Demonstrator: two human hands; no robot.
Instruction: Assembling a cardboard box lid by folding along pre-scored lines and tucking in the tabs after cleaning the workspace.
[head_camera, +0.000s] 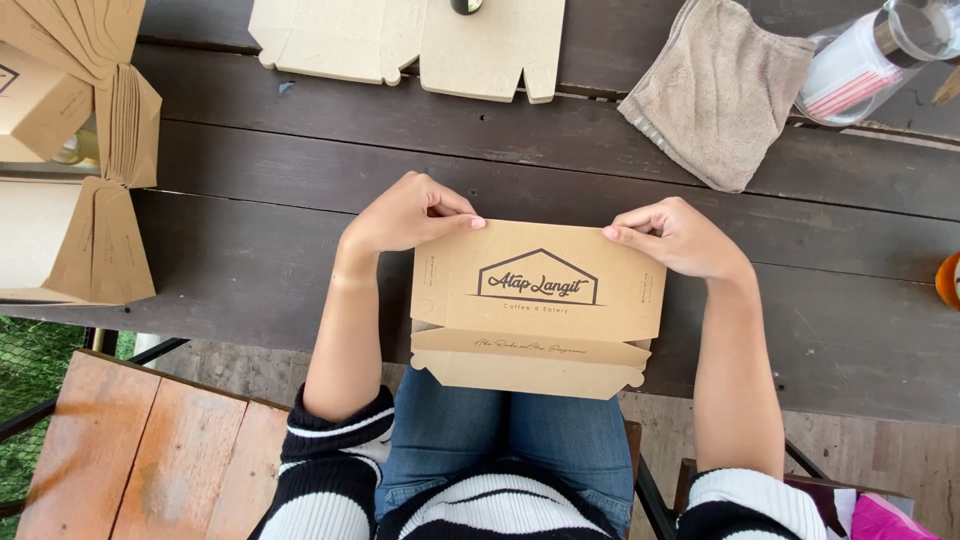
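Dark wooden planks make up the table (250, 250), and a brown cardboard box (538, 305) sits at its near edge, partly hanging over the person's blue jeans (500, 430). The left hand (405, 215) pinches the box's far left corner with bent fingers, and the right hand (680, 238) pinches the far right corner the same way. Both hands are closed on the card, not open. A flap on the near side of the box sticks out and looks only half tucked. Beyond the box lie flat unfolded box sheets (410, 40), and to the far right of it a grey cloth (720, 90) and a clear jar (880, 55). Far to the left of the box stand stacks of folded boxes (95, 150). I think the box could slip off the edge onto the lap, because so much of it hangs past the table. Pushing too hard on the corners might bend the thin card, and the loose flap may pop open.
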